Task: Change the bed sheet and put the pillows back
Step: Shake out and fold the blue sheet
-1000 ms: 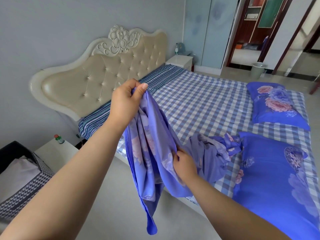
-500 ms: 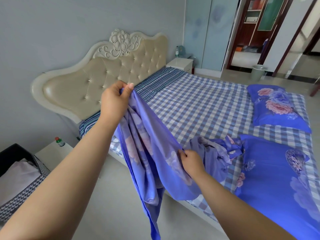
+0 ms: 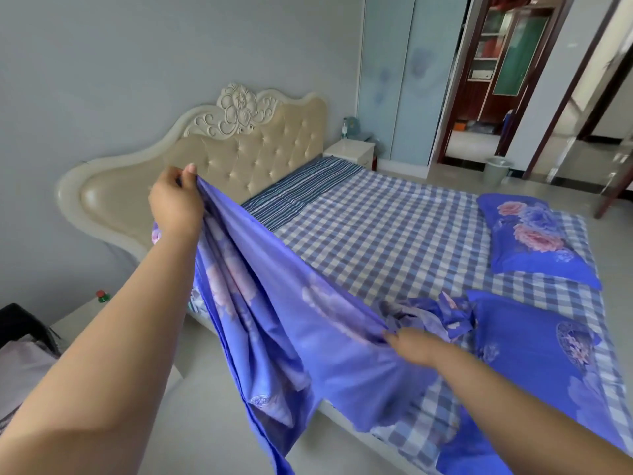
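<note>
A blue floral bed sheet hangs stretched between my hands over the near edge of the bed. My left hand pinches its upper edge, raised in front of the headboard. Lower down, my right hand grips the sheet's edge above the mattress. The rest of the sheet lies bunched on the blue-checked mattress cover. Two blue floral pillows lie at the right: one far, one near.
The cream tufted headboard stands against the grey wall. A white nightstand with a small bottle is at my left, a dark basket beside it. Beyond the bed are another nightstand, a waste bin and an open doorway.
My left hand has drawn the sheet's edge up and away toward the headboard, while my right hand has moved right and lower, so the sheet is pulled out wider between them.
</note>
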The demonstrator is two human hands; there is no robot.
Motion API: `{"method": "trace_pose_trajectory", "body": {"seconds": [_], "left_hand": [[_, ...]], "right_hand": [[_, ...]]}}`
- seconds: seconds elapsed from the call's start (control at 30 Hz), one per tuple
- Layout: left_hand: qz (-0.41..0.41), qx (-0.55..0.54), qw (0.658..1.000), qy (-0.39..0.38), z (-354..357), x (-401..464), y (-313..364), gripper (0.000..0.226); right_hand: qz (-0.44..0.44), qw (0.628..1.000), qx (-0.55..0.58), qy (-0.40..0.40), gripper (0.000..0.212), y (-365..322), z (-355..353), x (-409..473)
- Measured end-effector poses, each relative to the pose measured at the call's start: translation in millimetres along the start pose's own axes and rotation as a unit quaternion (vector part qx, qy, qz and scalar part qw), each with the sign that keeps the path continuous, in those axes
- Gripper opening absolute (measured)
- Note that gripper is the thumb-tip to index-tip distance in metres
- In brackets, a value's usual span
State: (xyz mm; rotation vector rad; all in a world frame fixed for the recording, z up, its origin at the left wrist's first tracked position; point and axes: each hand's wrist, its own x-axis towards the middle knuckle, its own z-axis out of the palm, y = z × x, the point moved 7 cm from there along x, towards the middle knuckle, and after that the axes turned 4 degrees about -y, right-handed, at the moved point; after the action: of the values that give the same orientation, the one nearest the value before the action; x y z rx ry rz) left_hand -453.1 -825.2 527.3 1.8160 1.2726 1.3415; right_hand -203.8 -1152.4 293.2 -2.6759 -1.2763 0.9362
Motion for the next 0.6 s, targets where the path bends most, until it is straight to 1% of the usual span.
{"method": "trace_pose_trajectory", "body": {"seconds": [0.03, 0.07, 0.1, 0.17, 0.2, 0.23, 0.27, 0.33, 0.43, 0.5, 0.53, 0.6], "left_hand": [[-0.016, 0.008, 1.000, 0.002, -2, 2, -15, 0.034], [-0.030, 0.018, 0.999, 0.003, -4, 4, -28, 0.037], [-0.045, 0.025, 0.999, 0.003, -4, 4, -41, 0.038], [-0.071, 0.029, 0.997, 0.001, -2, 0, -55, 0.038], [-0.085, 0.027, 0.996, 0.000, 0, -3, -59, 0.039], [-0.102, 0.024, 0.994, 0.003, 1, -6, -61, 0.040], [-0.119, 0.017, 0.993, 0.009, 1, -8, -62, 0.040], [-0.145, -0.009, 0.989, 0.016, 0, -7, -65, 0.038], [-0.157, -0.037, 0.987, 0.019, -1, 1, -63, 0.033], [-0.148, -0.043, 0.988, 0.023, -1, 9, -58, 0.038], [-0.141, -0.047, 0.989, 0.027, -2, 13, -53, 0.039], [-0.129, -0.055, 0.990, 0.035, -4, 23, -42, 0.036]], "right_hand": [[0.021, 0.997, 0.031, 0.063, 0.045, 14, -43, -3], [0.037, 0.992, 0.058, 0.106, 0.043, 22, -83, -10], [0.032, 0.984, 0.081, 0.154, 0.037, 25, -125, -20], [-0.026, 0.957, 0.115, 0.264, 0.033, 11, -200, -49], [-0.054, 0.946, 0.114, 0.299, 0.034, -1, -226, -65], [-0.069, 0.944, 0.093, 0.308, 0.035, -16, -241, -76], [-0.064, 0.955, 0.055, 0.284, 0.036, -24, -248, -76], [-0.015, 0.978, 0.009, 0.207, 0.032, -25, -244, -67], [0.015, 0.992, -0.026, 0.122, 0.042, -13, -232, -58], [0.006, 0.992, -0.007, 0.123, 0.039, -12, -228, -63], [-0.007, 0.990, 0.011, 0.140, 0.038, -12, -230, -65], [-0.036, 0.977, 0.060, 0.203, 0.040, -10, -237, -72]]}}
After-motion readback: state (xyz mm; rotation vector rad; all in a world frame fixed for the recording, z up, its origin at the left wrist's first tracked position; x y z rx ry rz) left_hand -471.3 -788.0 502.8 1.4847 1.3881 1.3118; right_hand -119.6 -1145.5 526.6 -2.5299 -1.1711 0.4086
